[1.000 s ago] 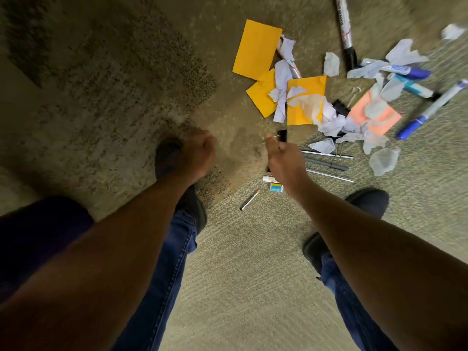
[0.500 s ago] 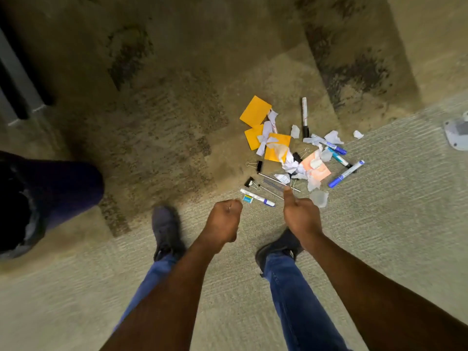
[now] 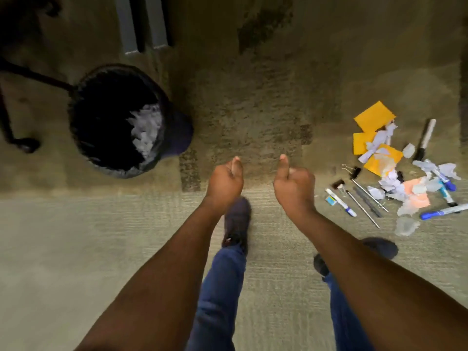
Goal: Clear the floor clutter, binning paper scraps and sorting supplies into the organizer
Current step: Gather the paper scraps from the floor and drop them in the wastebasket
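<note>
The person stands on the beige carpet (image 3: 76, 249) with both arms stretched forward. The left hand (image 3: 224, 184) and the right hand (image 3: 295, 186) are each clenched into a fist with the thumb lying along the top; whether either fist encloses something cannot be told. The round black bin (image 3: 83, 97), holding white paper scraps (image 3: 147, 133), stands to the left. The floor clutter lies to the right: orange sticky notes (image 3: 372, 117), crumpled white scraps (image 3: 379, 143), a black binder clip (image 3: 354, 172), blue-capped markers (image 3: 440, 212) and slim silver pens (image 3: 362, 206).
</note>
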`<state>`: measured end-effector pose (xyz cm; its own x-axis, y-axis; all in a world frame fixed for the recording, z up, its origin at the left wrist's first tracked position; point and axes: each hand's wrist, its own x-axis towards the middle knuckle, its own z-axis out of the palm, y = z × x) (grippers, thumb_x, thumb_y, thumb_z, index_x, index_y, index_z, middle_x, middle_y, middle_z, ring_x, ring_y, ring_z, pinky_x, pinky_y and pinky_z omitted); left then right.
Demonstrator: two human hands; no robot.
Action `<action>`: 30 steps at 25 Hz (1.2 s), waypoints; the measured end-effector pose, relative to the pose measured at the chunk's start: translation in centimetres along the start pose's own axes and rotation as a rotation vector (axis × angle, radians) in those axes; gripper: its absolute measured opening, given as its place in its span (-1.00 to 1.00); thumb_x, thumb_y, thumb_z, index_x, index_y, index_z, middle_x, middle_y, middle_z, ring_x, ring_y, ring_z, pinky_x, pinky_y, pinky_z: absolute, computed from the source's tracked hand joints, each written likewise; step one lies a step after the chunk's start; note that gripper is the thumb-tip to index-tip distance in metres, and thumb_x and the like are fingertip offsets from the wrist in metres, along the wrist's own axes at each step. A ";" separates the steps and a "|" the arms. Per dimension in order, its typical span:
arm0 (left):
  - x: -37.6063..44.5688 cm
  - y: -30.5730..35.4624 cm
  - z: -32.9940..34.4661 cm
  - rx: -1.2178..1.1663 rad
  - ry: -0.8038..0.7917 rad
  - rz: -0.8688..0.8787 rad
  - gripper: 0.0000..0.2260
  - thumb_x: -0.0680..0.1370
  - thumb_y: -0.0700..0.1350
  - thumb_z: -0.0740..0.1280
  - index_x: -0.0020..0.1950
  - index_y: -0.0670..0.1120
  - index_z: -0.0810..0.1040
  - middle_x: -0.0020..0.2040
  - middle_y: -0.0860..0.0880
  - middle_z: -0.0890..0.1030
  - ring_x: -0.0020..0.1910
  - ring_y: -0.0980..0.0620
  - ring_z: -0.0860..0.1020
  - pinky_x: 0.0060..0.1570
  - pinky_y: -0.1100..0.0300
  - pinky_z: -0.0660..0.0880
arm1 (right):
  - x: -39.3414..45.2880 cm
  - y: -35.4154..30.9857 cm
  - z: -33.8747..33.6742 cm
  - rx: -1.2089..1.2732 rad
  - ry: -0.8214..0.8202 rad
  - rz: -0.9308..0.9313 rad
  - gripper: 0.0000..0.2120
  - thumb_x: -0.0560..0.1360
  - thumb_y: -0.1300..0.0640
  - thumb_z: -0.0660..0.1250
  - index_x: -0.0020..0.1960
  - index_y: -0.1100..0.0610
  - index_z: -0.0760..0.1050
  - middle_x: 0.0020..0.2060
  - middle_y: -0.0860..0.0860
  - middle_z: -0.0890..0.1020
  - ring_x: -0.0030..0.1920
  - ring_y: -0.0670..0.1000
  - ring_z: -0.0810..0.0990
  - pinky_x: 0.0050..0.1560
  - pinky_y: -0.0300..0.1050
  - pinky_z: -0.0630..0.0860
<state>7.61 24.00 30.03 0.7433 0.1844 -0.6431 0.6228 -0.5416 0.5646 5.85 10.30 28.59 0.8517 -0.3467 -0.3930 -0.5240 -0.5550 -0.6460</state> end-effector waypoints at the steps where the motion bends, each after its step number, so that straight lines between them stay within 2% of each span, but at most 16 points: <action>1: 0.5 -0.6 -2.9 0.029 0.073 0.014 -0.54 0.66 -0.03 0.09 -0.45 -0.07 0.26 -0.39 -0.38 0.44 -0.38 -0.34 0.46 -0.33 0.14 0.28 | -0.4 -2.7 1.6 -0.002 -0.053 -0.077 -0.40 0.63 0.06 0.15 -0.55 0.25 0.36 -0.58 0.24 0.47 -0.51 0.21 0.44 -0.38 -0.09 0.11; 3: 1.9 -2.1 -8.9 0.082 0.267 0.054 -0.56 0.66 -0.07 0.09 -0.43 -0.07 0.26 -0.40 -0.28 0.45 -0.31 -0.29 0.51 -0.33 0.14 0.22 | -0.9 -8.4 4.8 -0.009 -0.193 -0.211 -0.40 0.63 -0.05 0.10 -0.56 0.13 0.22 -0.63 0.03 0.35 -0.55 0.14 0.36 -0.44 -0.11 0.13; 4: 2.6 -2.8 -11.6 0.068 0.364 0.062 -0.59 0.66 -0.09 0.10 -0.40 -0.11 0.29 -0.37 -0.24 0.47 -0.28 -0.26 0.52 -0.32 0.11 0.22 | -1.1 -10.9 6.2 -0.025 -0.253 -0.282 -0.44 0.61 -0.08 0.09 -0.53 0.11 0.21 -0.61 -0.02 0.32 -0.53 0.10 0.35 -0.44 -0.11 0.15; 6: 4.2 -4.4 -16.2 -0.008 0.537 0.039 -0.62 0.64 -0.09 0.07 -0.29 -0.27 0.38 -0.26 -0.31 0.52 -0.21 -0.24 0.52 -0.24 -0.01 0.32 | -1.2 -15.1 9.5 -0.017 -0.387 -0.387 -0.58 0.56 -0.07 0.10 -0.40 0.12 0.30 -0.51 0.00 0.39 -0.43 0.09 0.41 -0.40 -0.05 0.25; 8: 6.1 -5.9 -20.1 -0.085 0.687 -0.031 -0.63 0.62 -0.09 0.05 -0.19 -0.35 0.41 -0.15 -0.38 0.54 -0.14 -0.27 0.52 -0.16 -0.05 0.39 | -1.0 -19.0 13.3 0.067 -0.535 -0.374 -0.75 0.57 0.04 0.12 -0.25 0.11 0.32 -0.38 0.02 0.45 -0.33 0.04 0.42 -0.30 -0.02 0.31; 10: 8.5 -6.4 -22.9 -0.171 0.786 -0.125 -0.67 0.62 -0.09 0.06 -0.14 -0.29 0.44 -0.13 -0.30 0.56 -0.09 -0.25 0.51 -0.11 -0.01 0.39 | -0.4 -22.4 16.9 0.117 -0.605 -0.274 -0.82 0.60 0.06 0.09 -0.08 0.12 0.38 -0.22 0.03 0.52 -0.25 -0.04 0.45 -0.27 -0.07 0.30; 12: 11.2 -7.0 -24.6 -0.261 0.749 -0.218 -0.62 0.63 0.01 0.04 0.04 -0.23 0.52 -0.01 -0.16 0.59 0.02 -0.17 0.52 -0.01 0.05 0.42 | 0.6 -25.0 20.3 0.144 -0.656 -0.158 -0.71 0.61 -0.05 0.08 0.18 0.12 0.39 0.00 0.07 0.58 0.00 0.05 0.55 -0.20 -0.15 0.35; 14: 13.0 -8.1 -25.3 -0.236 0.575 -0.287 -0.53 0.64 0.11 -0.02 0.29 -0.17 0.47 0.25 -0.20 0.53 0.23 -0.18 0.47 0.19 0.03 0.38 | 1.0 -26.3 22.3 0.079 -0.734 -0.160 -0.57 0.62 -0.12 0.04 0.38 0.10 0.28 0.17 0.17 0.53 0.21 0.14 0.49 -0.01 -0.15 0.35; 16: 13.1 -9.7 -25.0 0.002 0.424 -0.251 -0.51 0.65 0.08 -0.05 0.41 -0.18 0.36 0.40 -0.24 0.39 0.39 -0.21 0.34 0.33 -0.04 0.27 | 1.0 -26.1 22.6 -0.048 -0.758 -0.304 -0.55 0.64 -0.09 0.02 0.42 0.14 0.24 0.28 0.26 0.42 0.29 0.11 0.40 0.16 -0.09 0.30; 18: 11.8 -10.8 -24.0 0.334 0.372 -0.127 -0.50 0.66 0.07 -0.08 0.52 -0.17 0.19 0.53 -0.19 0.18 0.52 -0.18 0.12 0.44 -0.10 0.10 | 0.8 -24.8 21.2 -0.213 -0.685 -0.489 -0.43 0.63 -0.11 0.01 0.53 0.17 0.07 0.51 0.19 0.15 0.51 0.10 0.10 0.46 0.00 0.08; 19: 11.1 -11.3 -23.3 0.455 0.371 -0.069 -0.49 0.66 0.08 -0.09 0.55 -0.15 0.09 0.57 -0.14 0.08 0.55 -0.14 0.01 0.47 -0.11 0.02 | 0.6 -23.9 20.4 -0.291 -0.626 -0.587 -0.39 0.63 -0.15 -0.01 0.55 0.14 -0.01 0.55 0.14 0.04 0.55 0.10 -0.02 0.50 0.03 -0.03; 20: 10.5 -11.6 -22.6 0.530 0.371 -0.016 -0.48 0.66 0.08 -0.10 0.56 -0.14 0.03 0.58 -0.11 0.02 0.56 -0.11 -0.05 0.49 -0.10 -0.02 | 0.5 -22.9 19.7 -0.346 -0.573 -0.666 -0.38 0.62 -0.18 -0.02 0.56 0.12 -0.03 0.56 0.12 0.01 0.55 0.11 -0.06 0.50 0.06 -0.07; 22: 9.3 -11.3 -20.9 0.586 0.364 0.074 -0.48 0.65 0.07 -0.11 0.57 -0.13 -0.01 0.59 -0.09 0.00 0.56 -0.08 -0.08 0.51 -0.10 -0.05 | 0.5 -20.7 18.1 -0.394 -0.526 -0.726 -0.37 0.61 -0.22 -0.04 0.55 0.10 0.00 0.56 0.12 0.03 0.55 0.11 -0.04 0.50 0.08 -0.05; 27: 5.9 -7.2 -14.0 0.562 0.289 0.283 -0.48 0.64 0.07 -0.09 0.56 -0.11 0.07 0.58 -0.08 0.07 0.56 -0.04 -0.04 0.52 -0.06 -0.04 | 1.4 -12.9 12.1 -0.403 -0.445 -0.619 -0.34 0.59 -0.29 -0.12 0.52 0.11 0.12 0.53 0.10 0.16 0.54 0.09 0.04 0.50 0.08 -0.03; 30: 3.0 -5.3 -8.2 0.573 0.198 0.336 -0.48 0.64 0.08 -0.09 0.55 -0.12 0.11 0.58 -0.06 0.08 0.56 0.01 -0.04 0.52 -0.03 -0.02 | 1.5 -6.8 7.5 -0.435 -0.428 -0.504 -0.35 0.59 -0.28 -0.16 0.54 0.11 0.05 0.54 0.08 0.12 0.55 0.06 -0.03 0.51 0.04 -0.14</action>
<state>8.54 34.16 29.41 0.9378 0.0479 -0.3438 0.1648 -0.9331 0.3195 10.67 19.23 27.46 0.8689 0.2969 -0.3961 0.0453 -0.8444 -0.5338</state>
